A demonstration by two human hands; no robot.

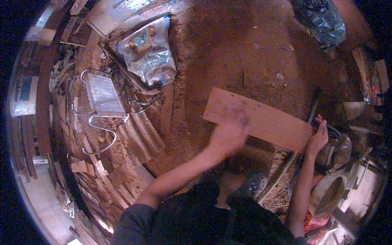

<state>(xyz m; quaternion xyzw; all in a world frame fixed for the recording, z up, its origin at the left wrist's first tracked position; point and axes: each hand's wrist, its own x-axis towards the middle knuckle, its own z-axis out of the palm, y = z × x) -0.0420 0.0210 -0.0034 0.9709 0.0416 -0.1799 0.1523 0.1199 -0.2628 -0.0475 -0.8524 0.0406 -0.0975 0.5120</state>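
Observation:
A flat reddish-brown wooden board (273,122) lies slanted in front of me, its right end nearer than its left. My right hand (317,138) holds the board at its right end, with fingertips showing past the edge. Over the left half of the board is my left hand (234,122), smeared by motion. Its fingers cannot be made out, and whether it holds anything is hidden. A few small dark spots mark the board's far edge.
Brown dirt floor (245,53) spreads beyond the board. At left are a printed plastic sack (149,53), a metal-framed rack (104,96), corrugated sheet (141,134) and wood scraps. A round tub (328,196) stands at right; a dark plastic bag (320,22) lies far right.

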